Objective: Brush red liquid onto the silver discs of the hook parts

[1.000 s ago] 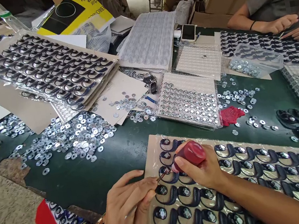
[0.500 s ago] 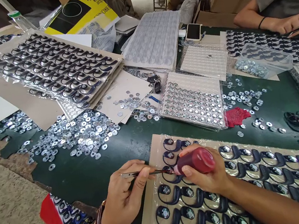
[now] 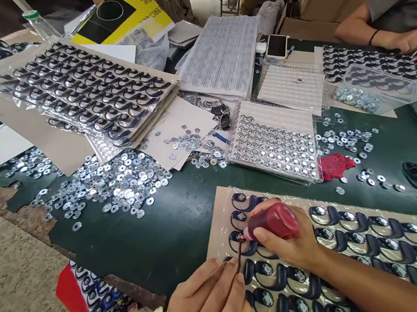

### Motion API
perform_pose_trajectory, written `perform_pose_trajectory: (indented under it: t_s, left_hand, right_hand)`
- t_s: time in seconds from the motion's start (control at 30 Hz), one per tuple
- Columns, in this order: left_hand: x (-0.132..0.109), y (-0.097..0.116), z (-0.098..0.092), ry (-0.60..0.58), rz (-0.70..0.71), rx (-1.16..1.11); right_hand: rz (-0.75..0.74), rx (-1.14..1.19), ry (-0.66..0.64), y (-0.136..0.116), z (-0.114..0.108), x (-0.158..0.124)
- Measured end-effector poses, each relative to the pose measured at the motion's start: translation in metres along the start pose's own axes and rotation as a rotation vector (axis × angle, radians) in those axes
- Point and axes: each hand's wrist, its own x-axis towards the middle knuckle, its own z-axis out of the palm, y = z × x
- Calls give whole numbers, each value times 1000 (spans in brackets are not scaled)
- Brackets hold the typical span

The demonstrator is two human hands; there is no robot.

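A small red squeeze bottle (image 3: pixel 273 221) lies tilted in my right hand (image 3: pixel 299 242), its fingers wrapped round it. The bottle's nozzle points left, at a dark curved piece near the upper left of the card sheet (image 3: pixel 217 212). My left hand (image 3: pixel 206 304) is closed on slim metal tweezers (image 3: pixel 240 254), whose tips meet the same piece beside the nozzle. Rows of dark curved pieces (image 3: pixel 264 268), each with a silvery disc, cover the sheet under clear film. My right forearm hides part of the rows.
Loose metal washers (image 3: pixel 118 186) are heaped on the green table (image 3: pixel 169 209). Behind stand a stack of filled sheets (image 3: pixel 83 91), a tray of silvery discs (image 3: pixel 273 140) and a red cloth (image 3: pixel 336 164). Another person's hands (image 3: pixel 415 41) work at the far right.
My left hand has moved down and right and turned, so the tweezers now point up instead of sideways. The right hand and bottle stay over nearly the same piece. The view has shifted slightly.
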Motion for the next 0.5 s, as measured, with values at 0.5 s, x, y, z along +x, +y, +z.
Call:
perform_pose_trajectory:
  t_s: [0.5]
  left_hand:
    - [-31, -1, -14, -33, -92, -178]
  right_hand:
    - [147, 82, 25, -28, -14, 5]
